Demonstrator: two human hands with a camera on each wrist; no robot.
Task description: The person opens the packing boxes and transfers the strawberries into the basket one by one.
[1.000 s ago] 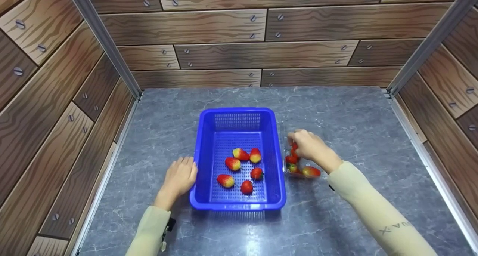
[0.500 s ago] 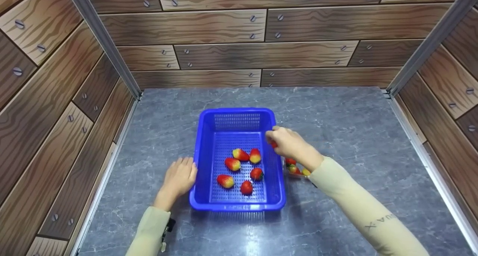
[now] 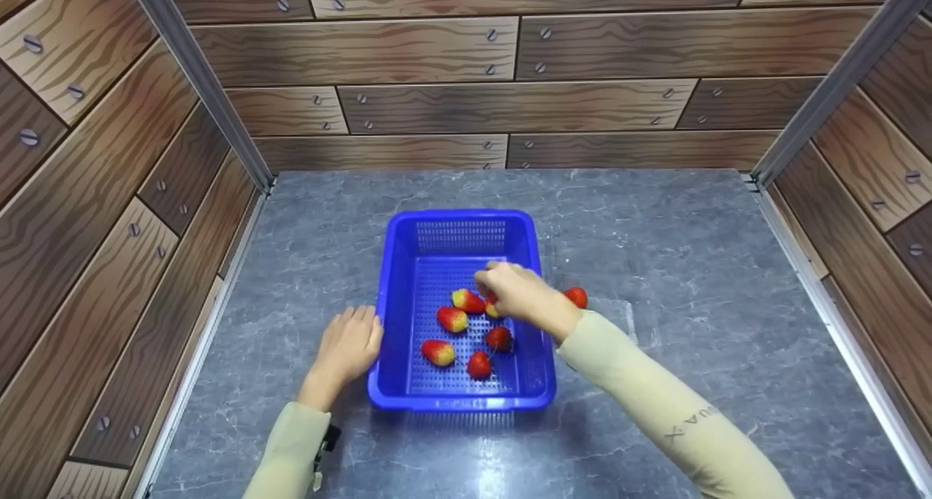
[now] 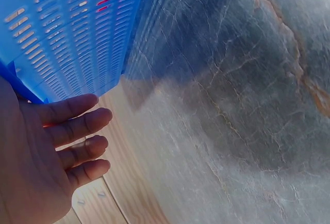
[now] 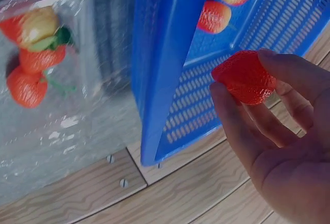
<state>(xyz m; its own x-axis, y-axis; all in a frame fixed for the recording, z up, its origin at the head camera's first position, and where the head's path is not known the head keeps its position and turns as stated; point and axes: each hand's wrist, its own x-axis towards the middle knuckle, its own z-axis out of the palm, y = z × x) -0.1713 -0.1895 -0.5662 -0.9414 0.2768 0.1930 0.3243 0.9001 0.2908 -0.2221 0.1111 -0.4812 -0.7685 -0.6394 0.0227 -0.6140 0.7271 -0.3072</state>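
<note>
right hand (image 3: 518, 293) pinches a strawberry (image 5: 244, 76) over the blue basket (image 3: 397, 280) holding six; three wait in the clear box (image 5: 46, 110) beside it; left hand (image 3: 348, 346) rests flat against its side.

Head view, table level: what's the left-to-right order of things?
Left hand → blue basket with strawberries → right hand, over the basket → a strawberry outside the basket → clear plastic box.

Bright, even light from overhead leaves a pale glare on the table (image 3: 477, 455) at 6 o'clock, with soft shadows. Both wrist views are blurred and tinted, wood panels bending at the edges.
</note>
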